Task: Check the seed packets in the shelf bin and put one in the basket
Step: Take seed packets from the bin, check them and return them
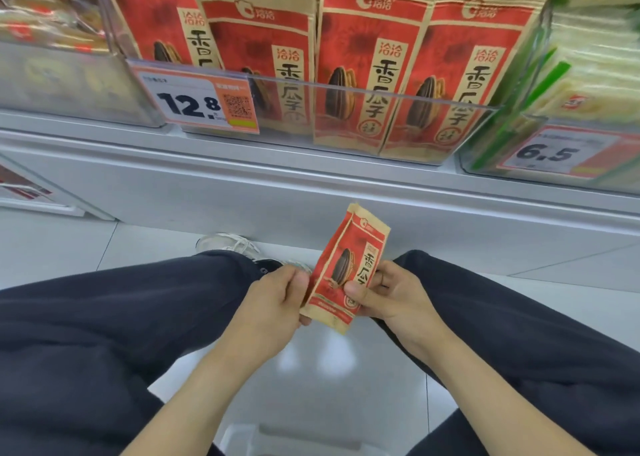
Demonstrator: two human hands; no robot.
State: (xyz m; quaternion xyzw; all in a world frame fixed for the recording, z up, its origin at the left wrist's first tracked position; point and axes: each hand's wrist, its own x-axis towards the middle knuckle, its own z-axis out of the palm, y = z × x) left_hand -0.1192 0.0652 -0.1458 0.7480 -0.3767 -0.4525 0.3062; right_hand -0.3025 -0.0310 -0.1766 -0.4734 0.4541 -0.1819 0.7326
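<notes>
I hold one red and tan seed packet (346, 268) upright between my knees, below the shelf. My left hand (277, 300) pinches its lower left edge. My right hand (384, 296) grips its lower right side with the thumb across the front. A clear shelf bin (346, 92) above holds several more seed packets (363, 68) standing upright, front faces toward me. A pale basket rim (294, 438) shows at the bottom edge, between my forearms.
A price tag reading 12.8 (197, 102) hangs on the bin's left front. Neighbouring bins hold other goods at left (52, 40) and green-and-white packs at right (571, 75), with a 6.5 tag (550, 152). A grey shelf ledge (311, 192) runs across. My shoe (228, 244) rests on the tiled floor.
</notes>
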